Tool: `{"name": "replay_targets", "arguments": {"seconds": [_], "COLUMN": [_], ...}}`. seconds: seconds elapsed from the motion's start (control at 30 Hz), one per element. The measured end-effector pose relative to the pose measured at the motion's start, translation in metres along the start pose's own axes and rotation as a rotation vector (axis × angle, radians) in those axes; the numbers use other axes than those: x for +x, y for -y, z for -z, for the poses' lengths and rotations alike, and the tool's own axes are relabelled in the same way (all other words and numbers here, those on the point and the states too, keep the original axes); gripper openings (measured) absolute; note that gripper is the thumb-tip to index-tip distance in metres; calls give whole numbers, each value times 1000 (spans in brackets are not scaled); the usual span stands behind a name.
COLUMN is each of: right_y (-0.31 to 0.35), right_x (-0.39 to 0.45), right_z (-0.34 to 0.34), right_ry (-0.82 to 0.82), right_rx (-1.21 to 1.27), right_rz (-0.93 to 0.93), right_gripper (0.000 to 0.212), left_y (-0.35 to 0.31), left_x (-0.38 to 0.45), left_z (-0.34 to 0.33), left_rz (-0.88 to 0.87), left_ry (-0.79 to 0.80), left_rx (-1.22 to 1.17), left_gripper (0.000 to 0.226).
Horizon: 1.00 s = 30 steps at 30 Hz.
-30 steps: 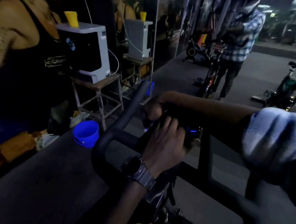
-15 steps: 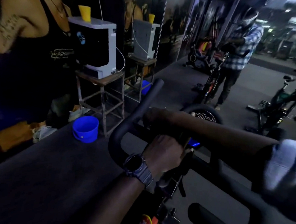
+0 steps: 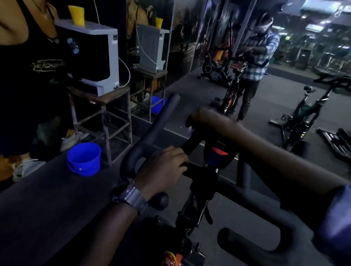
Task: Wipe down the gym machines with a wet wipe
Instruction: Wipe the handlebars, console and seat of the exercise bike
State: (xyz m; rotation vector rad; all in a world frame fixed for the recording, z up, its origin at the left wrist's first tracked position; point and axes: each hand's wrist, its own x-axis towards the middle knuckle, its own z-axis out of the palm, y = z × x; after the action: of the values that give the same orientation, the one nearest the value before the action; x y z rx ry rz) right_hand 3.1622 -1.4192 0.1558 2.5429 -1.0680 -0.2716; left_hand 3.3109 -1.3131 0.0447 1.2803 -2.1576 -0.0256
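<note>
Dim gym floor all round, dark matting underfoot and a mirror along the far wall, with a blue bucket (image 3: 84, 158) standing by a metal stand. Close up is the exercise bike (image 3: 219, 157), its black handlebars (image 3: 156, 125) curving up toward the mirror.

Left hand (image 3: 162, 170), a watch (image 3: 131, 196) on the wrist, lies curled over the crossbar near the console, fingers pressed together on it. Right hand (image 3: 198, 117) reaches across to the forward end of the bar; it is too blurred to tell how the fingers sit, and I cannot make out the wet wipe in either hand.

Handlebars like these look rigid and padded, so they should take firm rubbing; a damp wipe is limp and would want bunching under the palm, while the bike is steadied by the bar.

Compared with a second ago, the left hand has slid back off the console toward the near bar, the right has pushed further forward, and the view has tipped up.
</note>
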Motion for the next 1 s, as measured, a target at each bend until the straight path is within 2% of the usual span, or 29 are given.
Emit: {"name": "replay_targets", "arguments": {"seconds": [0.1,0.17,0.27,0.33,0.4,0.47,0.57,0.67,0.73,0.8,0.9,1.0], "right_y": [65,98,113,105,101,98,110,111,97,83,90,125], "right_x": [-6,-26,-65,-73,-55,-17,29,25,8,6,32,44], "right_z": [-6,-9,-23,-26,-21,-23,-28,-45,-49,-46,-38,-37], "right_ry": [21,-129,-252,-252,-266,-290,-268,-236,-203,-285,-371,-332], "right_rx": [61,271,469,609,643,676,673,561,531,589,653,752], "right_rz": [0,-43,23,-56,-62,0,61,162,135,47,-67,115], "right_gripper": [29,28,37,21,8,5,16,22,27,31,22,13], "left_y": [38,61,69,65,65,66,62,62,63,64,67,67], "left_x": [-8,-15,-19,-20,-22,-24,-26,-26,-27,-26,-23,-23], "left_z": [7,15,14,4,3,4,9,8,6,7,4,6], "left_rz": [99,181,305,382,485,546,594,655,658,658,654,683], "left_ry": [-30,-59,-216,-314,-404,-469,-515,-510,-518,-527,-568,-669], "left_rx": [38,33,-120,-289,-446,-517,-536,-561,-577,-573,-649,-756], "left_gripper": [8,6,8,13,32,45,38,41,46,46,41,41]}}
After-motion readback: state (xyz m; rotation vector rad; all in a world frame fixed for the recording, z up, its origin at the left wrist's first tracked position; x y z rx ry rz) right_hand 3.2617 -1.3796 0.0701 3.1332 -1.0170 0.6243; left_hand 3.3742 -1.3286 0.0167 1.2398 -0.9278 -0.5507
